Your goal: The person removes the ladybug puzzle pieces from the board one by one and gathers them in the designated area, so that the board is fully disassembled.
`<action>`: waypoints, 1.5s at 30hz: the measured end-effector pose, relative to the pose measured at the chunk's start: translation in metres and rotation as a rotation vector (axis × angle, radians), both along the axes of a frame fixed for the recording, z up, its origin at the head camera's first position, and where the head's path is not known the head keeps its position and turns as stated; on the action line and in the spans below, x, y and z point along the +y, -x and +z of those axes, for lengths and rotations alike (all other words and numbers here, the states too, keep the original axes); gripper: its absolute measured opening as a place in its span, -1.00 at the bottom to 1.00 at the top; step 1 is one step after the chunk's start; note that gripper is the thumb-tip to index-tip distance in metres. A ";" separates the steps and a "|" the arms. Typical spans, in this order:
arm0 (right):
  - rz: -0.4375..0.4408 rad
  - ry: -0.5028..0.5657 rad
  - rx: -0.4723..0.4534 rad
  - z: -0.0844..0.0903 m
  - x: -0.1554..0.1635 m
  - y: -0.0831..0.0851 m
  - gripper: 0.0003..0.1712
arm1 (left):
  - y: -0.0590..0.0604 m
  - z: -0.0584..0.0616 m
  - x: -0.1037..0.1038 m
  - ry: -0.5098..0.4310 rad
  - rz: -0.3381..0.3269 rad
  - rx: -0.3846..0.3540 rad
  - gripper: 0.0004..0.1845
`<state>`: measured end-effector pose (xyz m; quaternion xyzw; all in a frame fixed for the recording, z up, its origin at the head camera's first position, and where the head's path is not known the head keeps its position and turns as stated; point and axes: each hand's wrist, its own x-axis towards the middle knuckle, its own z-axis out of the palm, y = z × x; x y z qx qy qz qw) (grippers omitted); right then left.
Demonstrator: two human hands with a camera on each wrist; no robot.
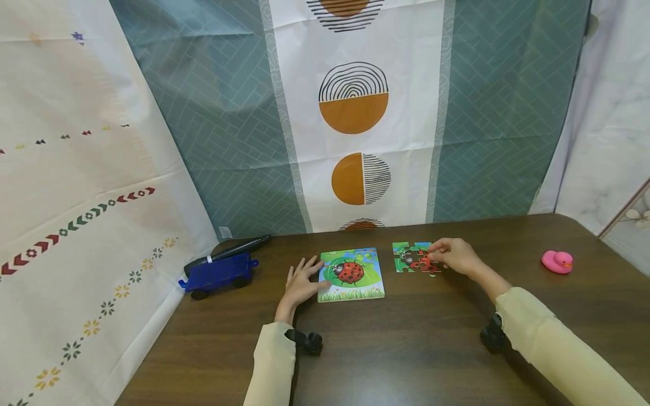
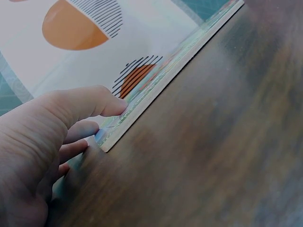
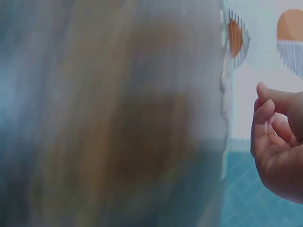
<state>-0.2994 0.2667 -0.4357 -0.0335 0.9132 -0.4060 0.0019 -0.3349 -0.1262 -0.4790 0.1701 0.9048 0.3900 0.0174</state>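
A ladybug puzzle board [image 1: 350, 274] lies flat on the dark wooden table [image 1: 396, 349]. My left hand [image 1: 302, 279] rests flat beside it, and its straight fingers [image 2: 102, 106] touch the near left corner of the board [image 2: 175, 71]. To the right lies a small cluster of joined puzzle pieces [image 1: 412, 258]. My right hand [image 1: 452, 255] sits over the cluster's right edge with its fingers curled. In the blurred right wrist view the thumb and fingers [image 3: 265, 123] are bent together beside the edge of the pieces [image 3: 225, 90]. Whether they pinch a piece I cannot tell.
A blue toy car [image 1: 220, 274] with a black marker-like object [image 1: 228, 254] lying on it stands at the table's left rear corner. A pink rubber duck [image 1: 557, 261] sits far right. Patterned cloth [image 1: 355, 113] hangs close behind the table.
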 end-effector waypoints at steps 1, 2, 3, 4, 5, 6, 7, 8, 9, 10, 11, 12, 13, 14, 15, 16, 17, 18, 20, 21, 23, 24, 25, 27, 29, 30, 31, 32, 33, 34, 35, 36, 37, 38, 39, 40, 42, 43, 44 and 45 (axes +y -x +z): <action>0.009 0.004 0.006 0.002 -0.004 0.000 -0.60 | 0.000 0.000 0.000 0.002 0.000 0.001 -0.30; 0.014 0.021 0.000 0.005 -0.008 -0.001 -0.60 | 0.001 0.000 0.000 0.004 0.000 0.001 -0.30; 0.023 0.034 -0.004 0.007 -0.012 -0.001 -0.60 | 0.001 0.000 0.000 0.005 -0.002 0.000 -0.30; 0.031 0.049 -0.012 0.008 -0.016 -0.001 -0.60 | 0.001 0.000 0.000 0.008 -0.004 -0.001 -0.30; 0.049 0.073 -0.023 0.010 -0.021 -0.001 -0.59 | 0.001 0.000 0.000 0.008 -0.007 0.000 -0.30; 0.058 0.096 -0.040 0.010 -0.025 -0.001 -0.59 | 0.001 0.000 0.000 0.007 -0.011 -0.001 -0.30; 0.069 0.115 -0.053 0.011 -0.029 -0.001 -0.59 | 0.001 0.000 0.001 0.007 -0.014 -0.003 -0.30; 0.079 0.134 -0.066 0.010 -0.032 0.000 -0.60 | 0.001 0.000 0.001 0.008 -0.016 -0.004 -0.30; 0.095 0.146 -0.069 0.010 -0.036 0.001 -0.60 | 0.001 0.000 0.001 0.006 -0.019 -0.003 -0.30; 0.108 0.156 -0.070 0.010 -0.040 0.002 -0.60 | 0.002 0.000 0.001 0.006 -0.020 -0.002 -0.30; 0.113 0.161 -0.070 0.009 -0.044 0.003 -0.60 | 0.002 0.000 0.002 0.006 -0.021 -0.003 -0.30; 0.114 0.159 -0.065 0.008 -0.049 0.005 -0.60 | 0.002 0.000 0.002 0.005 -0.021 -0.004 -0.30; 0.114 0.162 -0.064 0.008 -0.053 0.006 -0.59 | 0.002 0.000 0.002 0.005 -0.020 -0.004 -0.30; 0.118 0.165 -0.062 0.008 -0.059 0.007 -0.59 | 0.003 0.001 0.001 0.005 -0.019 -0.004 -0.29; 0.120 0.173 -0.058 0.007 -0.064 0.008 -0.58 | 0.003 0.002 0.001 0.004 -0.017 -0.004 -0.29; 0.116 0.181 -0.059 0.007 -0.070 0.010 -0.58 | 0.004 0.002 0.001 0.004 -0.015 -0.005 -0.29; 0.112 0.193 -0.063 0.007 -0.076 0.011 -0.59 | 0.004 0.003 0.001 0.006 -0.012 -0.006 -0.29; 0.115 0.210 -0.066 0.007 -0.082 0.012 -0.60 | 0.004 0.003 0.001 0.006 -0.010 -0.006 -0.29; 0.128 0.231 -0.066 0.005 -0.093 0.014 -0.61 | 0.004 0.004 0.000 0.012 -0.006 -0.006 -0.29; 0.131 0.240 -0.069 0.004 -0.097 0.016 -0.62 | 0.004 0.004 0.000 0.014 -0.005 -0.006 -0.29; 0.144 0.242 -0.075 0.002 -0.105 0.018 -0.62 | 0.004 0.004 -0.001 0.017 -0.009 -0.003 -0.28; 0.152 0.237 -0.081 0.001 -0.107 0.019 -0.62 | 0.003 0.003 0.000 0.015 -0.011 -0.002 -0.28; 0.158 0.225 -0.085 0.001 -0.110 0.019 -0.61 | 0.003 0.003 0.000 0.013 -0.014 -0.001 -0.29; 0.157 0.202 -0.096 -0.001 -0.113 0.019 -0.60 | 0.002 0.003 0.001 0.010 -0.019 0.000 -0.29; 0.160 0.170 -0.104 -0.003 -0.115 0.020 -0.58 | 0.001 0.003 0.002 0.010 -0.021 0.003 -0.29; 0.160 0.153 -0.109 -0.004 -0.116 0.020 -0.56 | 0.000 0.003 0.003 0.010 -0.021 0.003 -0.29; 0.161 0.135 -0.110 -0.005 -0.116 0.020 -0.54 | 0.000 0.003 0.004 0.012 -0.022 0.004 -0.30; 0.162 0.112 -0.110 -0.007 -0.116 0.021 -0.51 | -0.001 0.002 0.004 0.013 -0.023 0.005 -0.30; 0.170 0.086 -0.107 -0.008 -0.116 0.022 -0.48 | -0.001 0.002 0.004 0.015 -0.024 0.007 -0.30; 0.178 0.061 -0.107 -0.009 -0.116 0.022 -0.45 | -0.001 0.002 0.004 0.015 -0.025 0.009 -0.30; 0.192 0.033 -0.099 -0.009 -0.116 0.023 -0.43 | -0.001 0.001 0.004 0.014 -0.027 0.014 -0.30; 0.202 0.007 -0.092 -0.009 -0.116 0.023 -0.42 | -0.001 0.001 0.004 0.014 -0.028 0.016 -0.30; 0.211 -0.017 -0.084 -0.009 -0.117 0.023 -0.41 | -0.001 0.001 0.003 0.015 -0.028 0.019 -0.30; 0.217 -0.036 -0.077 -0.008 -0.117 0.022 -0.41 | -0.001 0.001 0.003 0.015 -0.028 0.022 -0.30; 0.223 -0.048 -0.072 -0.007 -0.118 0.022 -0.42 | -0.001 0.001 0.002 0.016 -0.025 0.021 -0.30; 0.231 -0.065 -0.062 -0.006 -0.119 0.021 -0.43 | -0.001 0.001 0.002 0.016 -0.022 0.020 -0.30; 0.235 -0.088 -0.056 -0.004 -0.121 0.020 -0.47 | -0.001 0.000 0.000 0.015 -0.016 0.015 -0.30; 0.236 -0.099 -0.055 -0.003 -0.122 0.020 -0.49 | -0.001 0.000 -0.001 0.014 -0.016 0.014 -0.30; 0.237 -0.108 -0.058 -0.002 -0.123 0.020 -0.51 | -0.001 0.000 -0.001 0.014 -0.015 0.014 -0.30; 0.242 -0.116 -0.058 -0.002 -0.124 0.020 -0.52 | -0.001 -0.001 -0.002 0.012 -0.013 0.009 -0.30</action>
